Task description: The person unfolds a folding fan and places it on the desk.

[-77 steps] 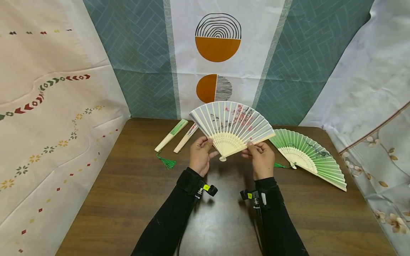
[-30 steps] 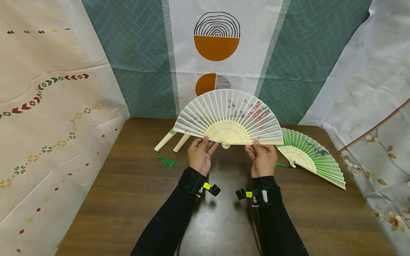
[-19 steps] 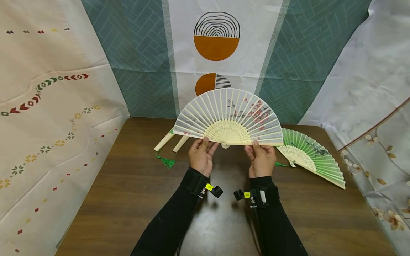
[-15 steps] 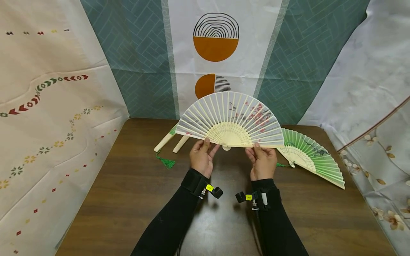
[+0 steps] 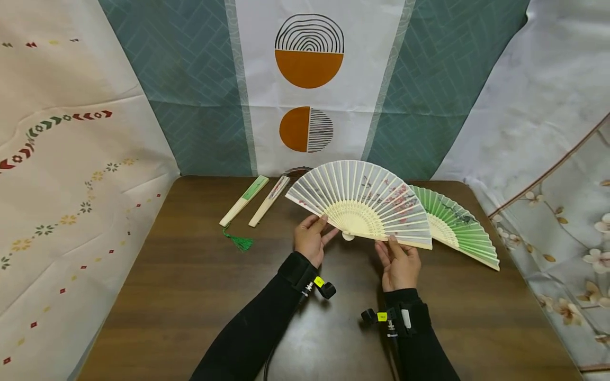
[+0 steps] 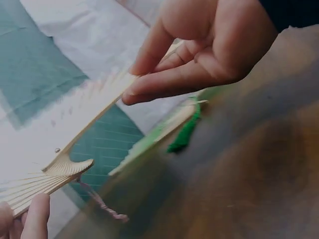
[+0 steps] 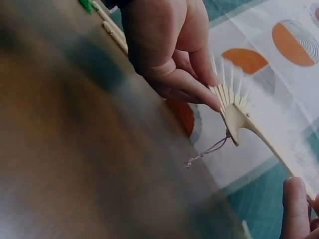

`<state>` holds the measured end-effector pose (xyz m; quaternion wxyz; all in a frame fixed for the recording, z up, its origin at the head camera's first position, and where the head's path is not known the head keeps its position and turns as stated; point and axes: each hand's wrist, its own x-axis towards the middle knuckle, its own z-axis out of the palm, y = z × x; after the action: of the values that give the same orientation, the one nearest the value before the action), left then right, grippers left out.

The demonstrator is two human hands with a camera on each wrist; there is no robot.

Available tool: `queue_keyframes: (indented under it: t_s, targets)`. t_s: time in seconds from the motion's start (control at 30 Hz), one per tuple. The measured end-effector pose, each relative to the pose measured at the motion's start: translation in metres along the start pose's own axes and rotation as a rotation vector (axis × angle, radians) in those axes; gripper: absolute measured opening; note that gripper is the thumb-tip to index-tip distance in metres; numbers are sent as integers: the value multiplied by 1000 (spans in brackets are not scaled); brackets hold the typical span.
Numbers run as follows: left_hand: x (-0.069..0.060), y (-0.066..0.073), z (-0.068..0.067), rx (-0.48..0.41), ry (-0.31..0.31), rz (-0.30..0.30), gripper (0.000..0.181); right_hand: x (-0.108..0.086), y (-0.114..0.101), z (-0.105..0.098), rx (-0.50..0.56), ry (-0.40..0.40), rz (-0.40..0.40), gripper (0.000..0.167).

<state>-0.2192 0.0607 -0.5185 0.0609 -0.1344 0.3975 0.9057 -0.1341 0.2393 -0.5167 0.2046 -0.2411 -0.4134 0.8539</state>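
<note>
A white folding fan (image 5: 352, 193) with pink blossoms is spread wide above the table, its right side tilted lower. My left hand (image 5: 311, 242) pinches its left outer stick, thumb on the near face. The right outer stick is pinched by my right hand (image 5: 401, 271). In the left wrist view, the right hand (image 6: 209, 50) holds that stick between thumb and fingers, and a thin purplish cord (image 6: 102, 201) dangles from the pivot. The right wrist view has my left hand (image 7: 167, 50) gripping the ribs beside the pivot. The fan leaf is blurred in both wrist views.
An open green fan (image 5: 464, 227) lies at the right, partly covered by the white one. Two folded fans (image 5: 244, 201) lie at the back left, one with a green tassel (image 5: 240, 243). Cloth hangings (image 5: 200, 95) stand behind the brown table (image 5: 190, 296).
Over the earlier frames the white fan was spread wider and raised. Since then both hands have lowered it and moved it right, its right side dipping. The folded fans are uncovered again.
</note>
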Motion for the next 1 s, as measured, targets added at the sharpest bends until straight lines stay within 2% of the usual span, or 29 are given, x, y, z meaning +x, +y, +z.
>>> queue_keyframes:
  t_s: [0.13,0.3,0.5,0.6,0.77,1.0]
  targets:
    - [-6,-5,1,89,-23,-68,5,-7,-3,-23,8,8,50,10]
    - [-13,-11,1,183,-48,-134,19,-19,-6,-51,-9,15,88,11]
    - [-21,-23,4,271,-57,-181,22,-32,-14,-77,9,82,135,12]
    - [-23,-24,5,324,-69,-195,26,-37,-19,-83,22,87,163,12]
    - [-26,-23,3,406,-91,-208,31,-43,-26,-92,17,59,255,15]
    - [-30,-18,1,468,-122,-255,25,-46,-31,-97,-27,50,311,16]
